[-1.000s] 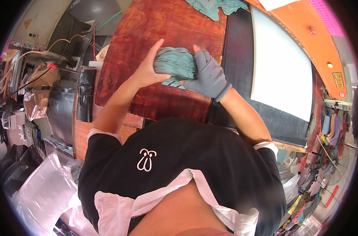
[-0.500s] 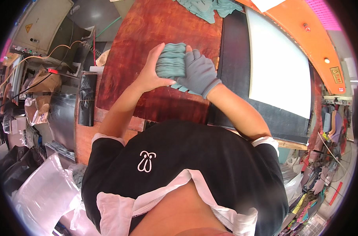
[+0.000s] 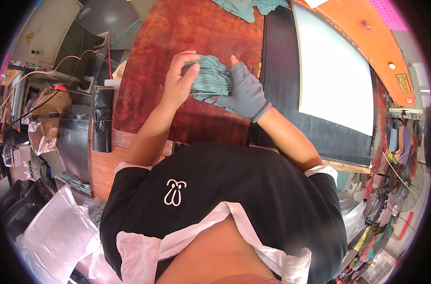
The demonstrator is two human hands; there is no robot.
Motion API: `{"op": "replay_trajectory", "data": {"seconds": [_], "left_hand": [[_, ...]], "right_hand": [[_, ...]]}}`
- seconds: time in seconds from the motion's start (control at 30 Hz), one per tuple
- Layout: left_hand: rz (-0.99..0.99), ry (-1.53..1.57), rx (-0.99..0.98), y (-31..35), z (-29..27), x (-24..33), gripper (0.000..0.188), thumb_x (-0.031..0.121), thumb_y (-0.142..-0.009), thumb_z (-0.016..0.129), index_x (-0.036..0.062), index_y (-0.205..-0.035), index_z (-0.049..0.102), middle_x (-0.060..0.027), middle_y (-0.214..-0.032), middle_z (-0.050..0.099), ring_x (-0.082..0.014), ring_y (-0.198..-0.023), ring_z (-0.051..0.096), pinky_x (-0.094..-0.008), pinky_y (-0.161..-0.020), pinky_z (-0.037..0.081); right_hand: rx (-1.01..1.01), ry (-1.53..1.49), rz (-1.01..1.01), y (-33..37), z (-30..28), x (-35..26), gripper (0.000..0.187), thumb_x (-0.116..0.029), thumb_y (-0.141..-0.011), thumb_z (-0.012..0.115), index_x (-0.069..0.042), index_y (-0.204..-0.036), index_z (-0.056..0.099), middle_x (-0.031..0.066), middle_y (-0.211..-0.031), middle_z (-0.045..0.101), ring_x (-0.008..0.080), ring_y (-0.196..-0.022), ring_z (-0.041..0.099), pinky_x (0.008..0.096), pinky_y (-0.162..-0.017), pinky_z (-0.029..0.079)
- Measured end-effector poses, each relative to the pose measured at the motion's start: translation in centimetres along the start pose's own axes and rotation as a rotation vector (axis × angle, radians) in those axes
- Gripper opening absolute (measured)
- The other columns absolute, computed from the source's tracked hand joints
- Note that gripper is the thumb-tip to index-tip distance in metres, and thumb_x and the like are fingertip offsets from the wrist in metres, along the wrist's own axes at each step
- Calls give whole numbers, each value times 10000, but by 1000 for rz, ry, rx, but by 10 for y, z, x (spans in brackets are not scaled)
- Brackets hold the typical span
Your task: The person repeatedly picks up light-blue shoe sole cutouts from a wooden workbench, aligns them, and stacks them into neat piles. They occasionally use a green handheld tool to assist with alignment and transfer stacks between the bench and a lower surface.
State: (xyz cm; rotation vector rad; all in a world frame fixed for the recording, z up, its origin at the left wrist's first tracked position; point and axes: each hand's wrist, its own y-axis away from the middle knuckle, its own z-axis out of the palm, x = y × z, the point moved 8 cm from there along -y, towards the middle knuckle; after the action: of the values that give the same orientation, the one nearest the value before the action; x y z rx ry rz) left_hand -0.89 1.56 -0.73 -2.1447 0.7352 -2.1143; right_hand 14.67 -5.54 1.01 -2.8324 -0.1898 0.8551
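A thick stack of teal cut pieces [image 3: 212, 75], with thin layered edges, is between my hands above the table. My left hand [image 3: 178, 80] is bare; its curled fingers and thumb are at the stack's upper left edge. On the other side, my right hand [image 3: 247, 94] wears a grey glove with a bare fingertip showing, and it grips the stack's right end. Below the stack a few more teal pieces [image 3: 203, 99] show, partly hidden by it and by my right hand.
The reddish-brown wooden table [image 3: 149, 71] lies under my hands. More teal pieces [image 3: 246, 8] rest at its far edge. To the right are a black surface, a white sheet [image 3: 336, 71] and an orange machine beam [image 3: 357, 28]. A black roll [image 3: 102, 120] stands at the left.
The stack now slants, its layers fanned down toward the right. My left hand has shifted from gripping its whole left side to its upper left edge; my right hand moved slightly right.
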Motion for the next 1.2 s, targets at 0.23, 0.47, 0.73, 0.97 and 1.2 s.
{"op": "replay_trajectory", "data": {"seconds": [0.23, 0.47, 0.73, 0.97, 1.2], "left_hand": [[-50, -2, -46, -3, -5, 0, 203, 178, -854, 653, 56, -1016, 650, -89, -1184, 545, -181, -1119, 504, -304, -937, 397], [138, -354, -293, -23, -12, 27, 130, 180, -797, 702, 58, -841, 692, -67, -1081, 597, -208, -1023, 563, -318, -890, 429], [601, -769, -281, -32, 8, 69, 147, 203, -753, 707, 80, -764, 628, -21, -861, 578, -239, -809, 553, -347, -728, 441], [267, -675, -472, -44, 16, 61, 147, 196, -885, 586, 50, -876, 570, -98, -767, 587, -280, -725, 576, -362, -650, 447], [192, -740, -644, -67, 29, 53, 174, 233, -917, 548, 61, -894, 556, -122, -713, 594, -305, -669, 593, -384, -599, 437]], "right_hand": [[280, -48, -259, 11, -11, -6, 798, -240, -532, 867, -25, -1173, 443, 169, -1106, 523, 339, -1006, 574, 403, -804, 498], [174, -23, -265, 14, -8, -10, 706, -189, -472, 851, -61, -1075, 507, 165, -1176, 536, 353, -1011, 560, 402, -813, 494], [191, -39, -244, 15, -12, -12, 777, -170, -456, 826, -76, -1164, 522, 173, -1254, 512, 347, -1026, 550, 393, -859, 482], [176, -22, -248, 15, -12, -13, 731, -232, -487, 806, -83, -1153, 543, 186, -1221, 514, 352, -1019, 550, 421, -844, 463], [111, -17, -281, 13, -9, -14, 565, -225, -533, 799, -135, -1062, 619, 177, -1240, 508, 356, -1009, 551, 419, -840, 462]]}}
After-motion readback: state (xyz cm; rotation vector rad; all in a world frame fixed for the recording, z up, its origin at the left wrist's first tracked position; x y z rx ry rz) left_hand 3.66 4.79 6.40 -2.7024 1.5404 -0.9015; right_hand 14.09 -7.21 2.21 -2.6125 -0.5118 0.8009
